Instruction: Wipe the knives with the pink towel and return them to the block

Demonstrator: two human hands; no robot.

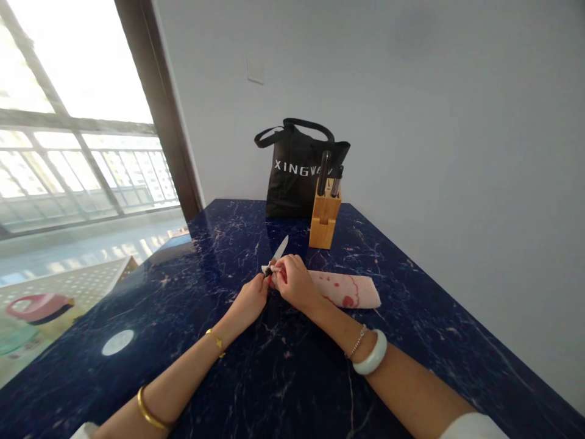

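My left hand [252, 297] is closed round the dark handle of a knife [280, 249]. Its blade points up and away from me, over the table. My right hand [295, 281] is closed beside the left one, with its fingers at the base of the blade. A pale bit of cloth shows between those fingers and the knife, apparently the end of a pink towel [350, 289] with red markings. The rest of that towel lies folded in a long strip to the right, partly behind my right hand. My palms hide most of the knife handle.
Beyond my hands stands a wooden knife block [323, 225] holding dark-handled tools, in front of a black tote bag [290, 189]. A white round disc [117, 342] lies on the dark blue marbled table [292, 378]. At left, a pink-lidded container [41, 308] sits below table height.
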